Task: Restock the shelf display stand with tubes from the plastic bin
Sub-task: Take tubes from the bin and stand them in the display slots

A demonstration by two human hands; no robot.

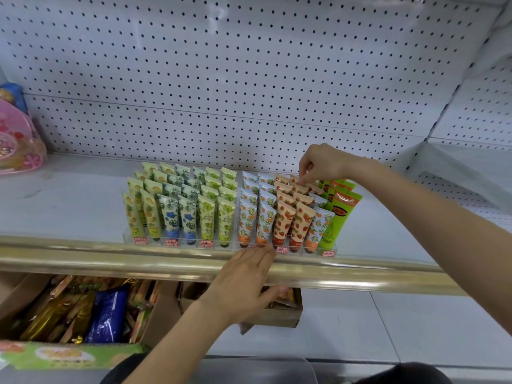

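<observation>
Restocking in progress: the right hand pinches the crimped top of a peach tube in the back rows of the stand, apparently seating it. The left hand, fingers straight, touches the stand's front, probably to steady it on the shelf. Front tubes hide the slot, and the bin cannot be identified.

Mid-frame, the stand on the shelf is packed with upright tubes. Right of centre, the right hand pinches the top of a peach tube in a back row. The left hand is flat, fingertips touching the stand's front edge. There's a pink toy far left and a snack box lower left.
</observation>
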